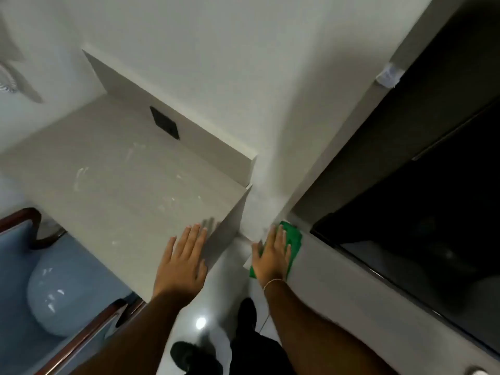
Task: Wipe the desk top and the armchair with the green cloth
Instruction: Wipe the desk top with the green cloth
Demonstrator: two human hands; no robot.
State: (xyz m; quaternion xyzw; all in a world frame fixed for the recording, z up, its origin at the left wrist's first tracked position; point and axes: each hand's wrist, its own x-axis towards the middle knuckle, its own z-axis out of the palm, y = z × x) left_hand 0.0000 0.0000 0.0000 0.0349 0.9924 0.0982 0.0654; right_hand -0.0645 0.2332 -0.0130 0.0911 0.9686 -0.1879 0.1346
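Both hands lie flat: right [272, 255] on green cloth [293, 240], left [181, 262] on desk top [108, 185].

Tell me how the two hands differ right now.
The left hand lies bare on the desk top, near its corner; the right hand presses the green cloth onto a separate ledge. The right wrist wears a thin bracelet; the left shows none. Both are flat, palm down, fingers extended.

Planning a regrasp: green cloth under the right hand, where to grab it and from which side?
Grip the far edge of the green cloth, which sticks out past the fingertips of the right hand. Come from above: it lies flat on the ledge, so probably pinch and bunch.
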